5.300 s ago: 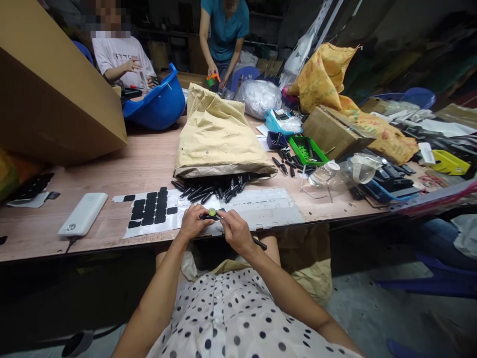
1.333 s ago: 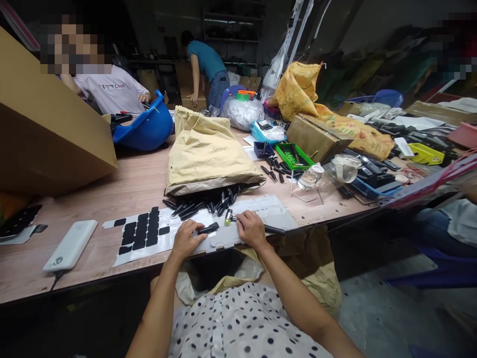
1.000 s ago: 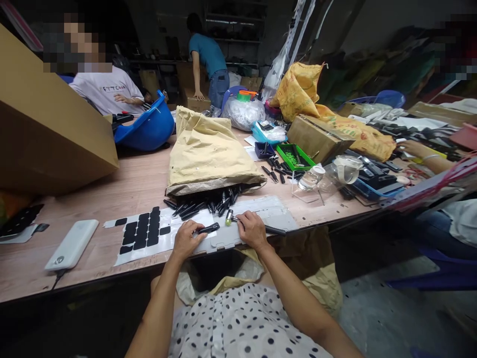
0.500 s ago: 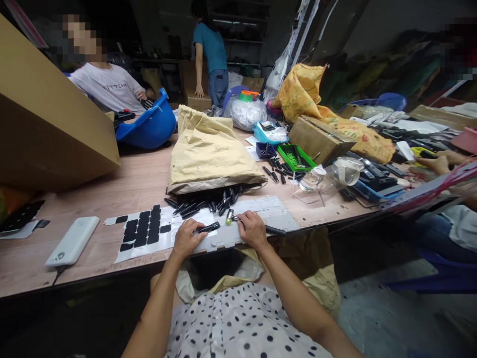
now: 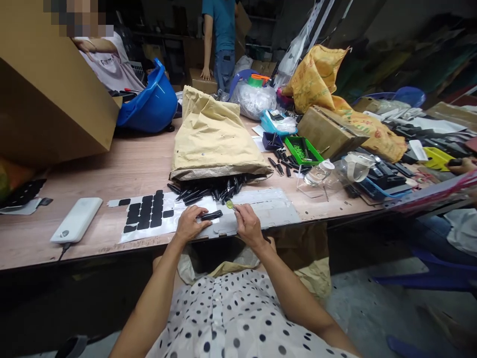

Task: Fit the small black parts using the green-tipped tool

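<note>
My left hand (image 5: 189,223) is closed on the end of a black elongated part (image 5: 211,215), which looks like a handle and lies low over the grey cardboard sheet (image 5: 274,205). To its right, my right hand (image 5: 248,224) grips a small hammer. The hammer's yellowish translucent head (image 5: 229,204) points up and away from me; most of its handle is hidden in the hand. Just beyond both hands, several similar black parts (image 5: 194,195) spill from the mouth of a tan sack (image 5: 219,134). Left of my hands lies a white sheet with black stickers (image 5: 144,213).
A white power bank (image 5: 76,220) with a cable lies at the left. Behind stand a large carton (image 5: 55,89) and a blue basin (image 5: 149,107). A green tray (image 5: 303,150) and a clear jar (image 5: 318,174) are at the right. Other people are nearby.
My right hand has turned the hammer, so its head now points farther away and its handle no longer shows to the right. The left hand keeps the black part. The view has shifted.
</note>
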The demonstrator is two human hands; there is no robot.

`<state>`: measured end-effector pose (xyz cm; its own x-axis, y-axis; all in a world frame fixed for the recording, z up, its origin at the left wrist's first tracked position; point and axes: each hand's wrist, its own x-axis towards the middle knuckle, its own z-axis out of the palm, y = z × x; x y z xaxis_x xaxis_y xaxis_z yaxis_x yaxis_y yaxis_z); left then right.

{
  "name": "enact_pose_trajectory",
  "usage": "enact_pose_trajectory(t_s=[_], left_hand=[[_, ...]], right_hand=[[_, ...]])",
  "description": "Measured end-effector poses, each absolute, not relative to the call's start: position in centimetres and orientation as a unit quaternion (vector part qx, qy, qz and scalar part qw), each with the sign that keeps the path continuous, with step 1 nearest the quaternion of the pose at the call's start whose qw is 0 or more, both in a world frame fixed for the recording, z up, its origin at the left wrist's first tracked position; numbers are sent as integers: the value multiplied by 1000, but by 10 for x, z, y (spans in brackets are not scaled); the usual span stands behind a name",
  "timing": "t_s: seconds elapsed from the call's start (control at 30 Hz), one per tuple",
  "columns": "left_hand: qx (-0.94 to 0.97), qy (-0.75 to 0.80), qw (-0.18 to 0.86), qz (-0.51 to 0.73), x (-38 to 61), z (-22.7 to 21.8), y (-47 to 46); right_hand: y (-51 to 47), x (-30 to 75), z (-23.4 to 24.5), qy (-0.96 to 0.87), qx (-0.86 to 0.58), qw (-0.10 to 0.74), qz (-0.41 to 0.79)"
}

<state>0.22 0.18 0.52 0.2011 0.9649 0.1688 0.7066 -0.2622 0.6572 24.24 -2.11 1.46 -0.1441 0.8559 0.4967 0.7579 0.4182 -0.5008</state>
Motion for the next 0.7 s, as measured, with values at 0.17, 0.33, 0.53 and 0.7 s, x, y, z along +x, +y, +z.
enact_pose_trajectory(t_s=[0.17, 0.33, 0.53, 0.7], left_hand=[[739, 564, 231, 285, 3, 2, 4], [729, 571, 240, 293, 5, 1, 5], [721, 575, 257, 287, 5, 3, 6], [722, 575, 259, 285, 6, 5, 6]], right_hand=[[-35, 213, 20, -764, -492, 393, 141], [-37, 204, 23, -774, -493, 371, 145], [-37, 199, 24, -793, -489, 346, 105], [-37, 197, 21, -803, -503, 307, 88]])
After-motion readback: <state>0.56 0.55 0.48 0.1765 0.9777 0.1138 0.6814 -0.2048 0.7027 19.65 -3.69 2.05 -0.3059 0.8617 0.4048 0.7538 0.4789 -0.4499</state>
